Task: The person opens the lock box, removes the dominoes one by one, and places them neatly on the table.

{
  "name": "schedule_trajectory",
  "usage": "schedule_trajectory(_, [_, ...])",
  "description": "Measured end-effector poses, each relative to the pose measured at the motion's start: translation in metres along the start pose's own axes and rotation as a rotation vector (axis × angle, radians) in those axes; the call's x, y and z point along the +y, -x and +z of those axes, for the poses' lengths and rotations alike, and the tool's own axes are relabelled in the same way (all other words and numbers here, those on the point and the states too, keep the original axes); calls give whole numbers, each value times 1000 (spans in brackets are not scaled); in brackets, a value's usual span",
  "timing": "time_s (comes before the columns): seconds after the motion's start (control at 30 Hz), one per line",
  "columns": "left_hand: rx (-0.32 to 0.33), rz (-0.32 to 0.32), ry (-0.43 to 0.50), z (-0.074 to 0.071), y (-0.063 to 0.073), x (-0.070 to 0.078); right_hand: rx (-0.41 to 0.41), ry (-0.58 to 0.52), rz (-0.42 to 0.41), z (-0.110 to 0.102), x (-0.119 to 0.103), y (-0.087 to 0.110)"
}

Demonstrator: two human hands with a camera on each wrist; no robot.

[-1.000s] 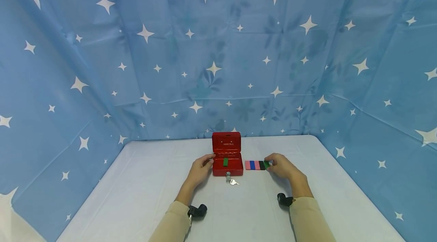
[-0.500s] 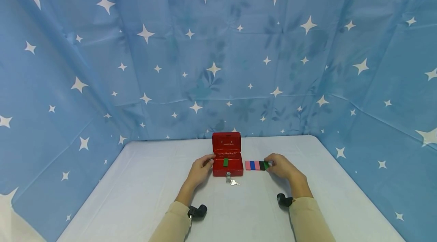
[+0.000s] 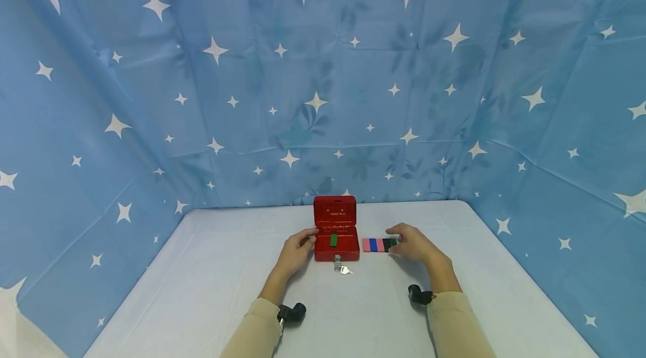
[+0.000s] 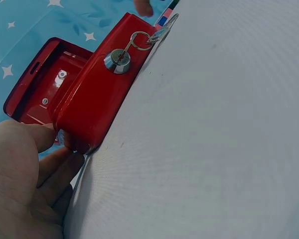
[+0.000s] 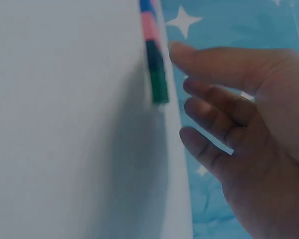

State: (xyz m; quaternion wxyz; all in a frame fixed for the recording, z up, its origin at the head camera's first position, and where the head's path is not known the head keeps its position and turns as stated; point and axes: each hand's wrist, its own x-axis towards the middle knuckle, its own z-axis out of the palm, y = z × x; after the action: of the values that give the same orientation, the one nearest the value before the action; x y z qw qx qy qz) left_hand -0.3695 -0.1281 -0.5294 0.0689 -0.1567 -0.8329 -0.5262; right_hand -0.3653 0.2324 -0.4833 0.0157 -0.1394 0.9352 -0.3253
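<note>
A red cash box (image 3: 336, 254) stands on the table with its lid (image 3: 335, 211) raised. A green block (image 3: 333, 240) lies inside it. Thumb and fingers of my left hand (image 3: 293, 254) rest against the box's left side; in the left wrist view they touch its near corner. A key sits in the front lock (image 4: 117, 61), with a ring and another key (image 4: 164, 31) hanging from it. To the box's right, pink, blue, pink, black and green blocks lie in a row. My right hand (image 3: 414, 246) hovers by the green end block (image 5: 159, 88), fingers spread and holding nothing.
A white cloth covers the table (image 3: 202, 279). Blue star-printed curtain (image 3: 252, 94) hangs behind and along both sides. Black wrist cameras are strapped to the left wrist (image 3: 292, 312) and right wrist (image 3: 420, 295).
My right hand has slid the green block left against the black one, then let go and parted its fingers. My left hand and the cash box have stayed in place.
</note>
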Motion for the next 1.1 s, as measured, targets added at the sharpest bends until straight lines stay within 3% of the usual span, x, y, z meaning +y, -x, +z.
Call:
schedule_trajectory(0.1, [0, 2, -4, -1, 0, 0, 20, -16, -57, 0, -12, -3])
schedule_trajectory(0.23, [-4, 4, -15, -1, 0, 1, 59, -34, -72, 5, -28, -7])
schedule_trajectory(0.53, [-10, 7, -11, -2, 0, 0, 150, -44, -192, 28, -53, -19])
schedule_trajectory(1.1, [1, 36, -18, -2, 1, 1, 94, -106, -247, 54, -75, -23])
